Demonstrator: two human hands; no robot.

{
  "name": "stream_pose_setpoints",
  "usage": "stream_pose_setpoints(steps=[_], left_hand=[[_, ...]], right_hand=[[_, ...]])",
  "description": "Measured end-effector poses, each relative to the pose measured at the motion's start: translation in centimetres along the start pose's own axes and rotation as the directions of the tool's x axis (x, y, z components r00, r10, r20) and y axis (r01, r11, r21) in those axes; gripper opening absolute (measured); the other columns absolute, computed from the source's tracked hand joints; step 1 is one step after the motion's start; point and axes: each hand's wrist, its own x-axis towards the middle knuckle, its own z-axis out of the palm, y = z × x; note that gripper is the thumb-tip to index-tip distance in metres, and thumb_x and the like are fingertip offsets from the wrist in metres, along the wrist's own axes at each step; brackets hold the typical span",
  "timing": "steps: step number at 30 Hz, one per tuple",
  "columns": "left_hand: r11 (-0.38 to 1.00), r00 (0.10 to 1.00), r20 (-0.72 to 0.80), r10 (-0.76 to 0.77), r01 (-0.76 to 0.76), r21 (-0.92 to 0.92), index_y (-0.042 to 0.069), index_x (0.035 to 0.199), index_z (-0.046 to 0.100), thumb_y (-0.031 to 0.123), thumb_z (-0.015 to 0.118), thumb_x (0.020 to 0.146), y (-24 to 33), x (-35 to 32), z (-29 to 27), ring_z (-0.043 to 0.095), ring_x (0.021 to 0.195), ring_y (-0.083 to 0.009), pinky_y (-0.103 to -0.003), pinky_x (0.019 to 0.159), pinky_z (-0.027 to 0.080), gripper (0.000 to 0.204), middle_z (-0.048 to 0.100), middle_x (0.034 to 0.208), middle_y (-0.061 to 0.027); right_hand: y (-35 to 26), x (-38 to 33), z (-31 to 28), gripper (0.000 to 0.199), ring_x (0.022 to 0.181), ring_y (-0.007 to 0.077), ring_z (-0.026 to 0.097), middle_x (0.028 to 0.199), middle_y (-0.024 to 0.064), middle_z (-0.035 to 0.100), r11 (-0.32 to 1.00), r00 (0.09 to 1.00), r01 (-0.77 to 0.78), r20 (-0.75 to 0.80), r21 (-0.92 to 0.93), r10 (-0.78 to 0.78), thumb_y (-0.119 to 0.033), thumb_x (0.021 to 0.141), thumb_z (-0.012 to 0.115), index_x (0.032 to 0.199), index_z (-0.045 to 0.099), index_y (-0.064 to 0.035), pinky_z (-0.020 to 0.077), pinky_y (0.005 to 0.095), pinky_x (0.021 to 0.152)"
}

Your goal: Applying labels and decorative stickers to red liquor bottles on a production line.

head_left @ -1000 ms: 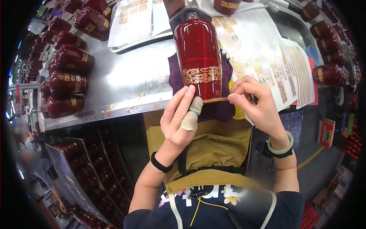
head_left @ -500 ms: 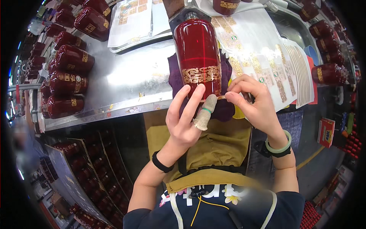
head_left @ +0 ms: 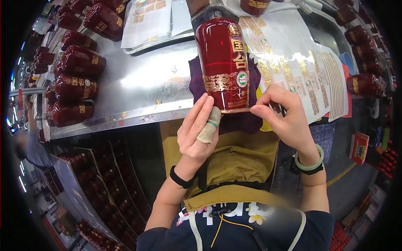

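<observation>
- Head view: red bottle [head_left: 222, 56] over the purple cloth [head_left: 195, 79].
- Left hand [head_left: 197, 131] at the cloth's near left corner, fingers straight, unclenched against the bottle's base.
- Right hand [head_left: 285, 115] at the cloth's right, fingers curled; whether they pinch anything, I cannot tell.

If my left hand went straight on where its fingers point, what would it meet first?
The red bottle, most likely: the left hand points at its lower left edge, though contact is hard to judge.
</observation>
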Motion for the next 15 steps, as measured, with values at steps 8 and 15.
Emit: stream_pose_setpoints(steps=[8,15], left_hand=[[0.999,0.999,0.019,0.045,-0.045,0.030,-0.010,0.090,0.069,-0.014,0.075,0.078,-0.2,-0.3,-0.1,0.073,0.107,-0.0413,-0.042,0.083,0.067,0.014,0.075,0.113,-0.0210],[0.982,0.992,0.016,0.126,-0.127,0.143,-0.003,0.112,0.075,-0.010,0.074,0.084,0.4,-0.4,0.4,0.066,0.117,-0.0392,-0.044,0.096,0.059,0.029,0.070,0.125,-0.0204]], right_hand=[[1.1,-0.1,-0.2,0.020,0.067,0.0174,0.053,0.074,0.0071,0.061,0.998,0.999,-0.031,-0.026,-0.060,0.030,-0.016,0.088,0.081,0.085,0.071,0.0006,0.0413,0.0326,0.063],[1.3,0.0,0.0,0.020,0.066,0.0177,0.053,0.074,0.0076,0.061,0.997,0.999,-0.025,-0.037,-0.078,0.022,-0.017,0.088,0.081,0.085,0.071,0.0005,0.0410,0.0330,0.063]])
